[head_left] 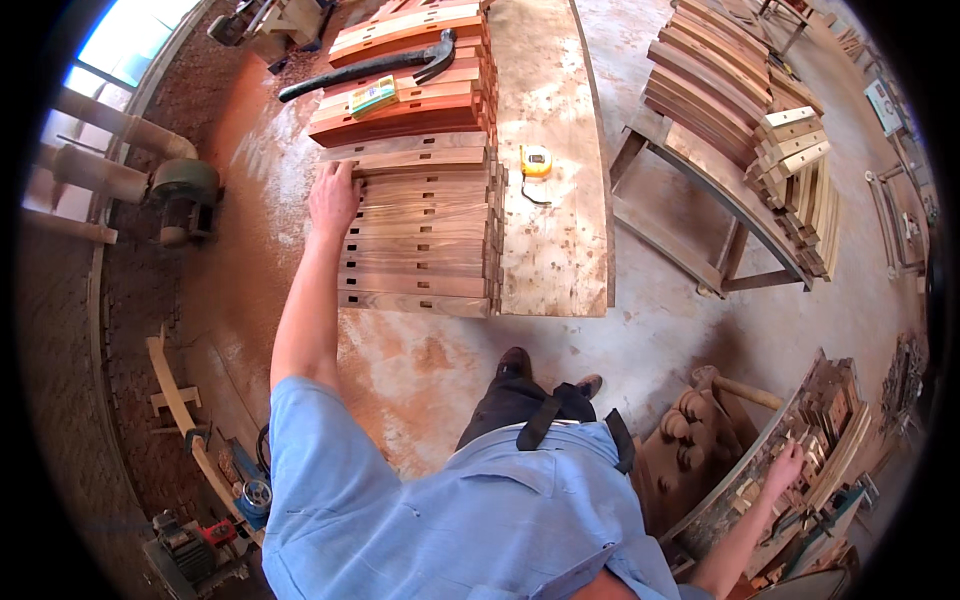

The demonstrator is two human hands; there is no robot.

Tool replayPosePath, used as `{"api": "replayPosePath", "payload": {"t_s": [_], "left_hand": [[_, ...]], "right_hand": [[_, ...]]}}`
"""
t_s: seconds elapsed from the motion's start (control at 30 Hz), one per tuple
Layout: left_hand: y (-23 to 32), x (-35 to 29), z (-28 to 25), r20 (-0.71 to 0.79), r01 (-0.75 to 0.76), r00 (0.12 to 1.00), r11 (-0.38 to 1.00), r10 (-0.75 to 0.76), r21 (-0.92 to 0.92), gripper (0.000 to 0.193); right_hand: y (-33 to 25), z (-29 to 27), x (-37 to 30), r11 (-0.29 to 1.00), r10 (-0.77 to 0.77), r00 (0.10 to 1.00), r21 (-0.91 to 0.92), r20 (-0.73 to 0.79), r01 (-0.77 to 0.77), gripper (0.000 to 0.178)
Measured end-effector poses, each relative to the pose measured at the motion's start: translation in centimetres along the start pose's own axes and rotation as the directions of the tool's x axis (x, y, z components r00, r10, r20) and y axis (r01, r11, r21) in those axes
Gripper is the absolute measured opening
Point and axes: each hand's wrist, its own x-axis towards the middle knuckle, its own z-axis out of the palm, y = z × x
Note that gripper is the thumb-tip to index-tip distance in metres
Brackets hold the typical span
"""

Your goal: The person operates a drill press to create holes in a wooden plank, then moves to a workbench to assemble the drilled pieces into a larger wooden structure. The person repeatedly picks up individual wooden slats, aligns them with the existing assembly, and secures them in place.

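Note:
My left hand [335, 198] is at the left ends of a row of brown wooden slats [420, 215]. Its fingers curl over the end of one slat in the upper part of the row. Small dark slots are cut into the slats. Far to the right, my right hand [787, 465] reaches down among small pale wood pieces [810, 450] on a low bench. Its fingers are closed, and what they hold is too small to tell. Beyond the brown slats lie redder slats [400, 118], with a claw hammer [380, 70] and a small yellow-green packet [373, 96] on top.
A yellow tape measure [536, 160] lies on the board [555, 240] beside the slats. Another table [700, 160] at the right bears stacked slats and pale pieces [795, 145]. A blower with pipes [185, 195] stands left. A motor [185, 550] sits lower left.

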Motion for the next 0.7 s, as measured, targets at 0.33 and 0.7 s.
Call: {"api": "replayPosePath", "payload": {"t_s": [0.33,0.7], "left_hand": [[-2.4,1.0,-0.8,-0.143,-0.360,0.921,0.932,0.361,0.039,0.015],[6.9,-5.9,-11.6,-0.429,-0.643,0.667,0.761,0.609,0.081,0.015]], "right_hand": [[-10.9,2.4,-10.9,0.997,-0.015,0.983,0.078,0.182,0.001,0.027],[-36.3,0.2,-12.8,0.782,-0.542,0.840,0.382,0.025,0.493,0.044]]}}
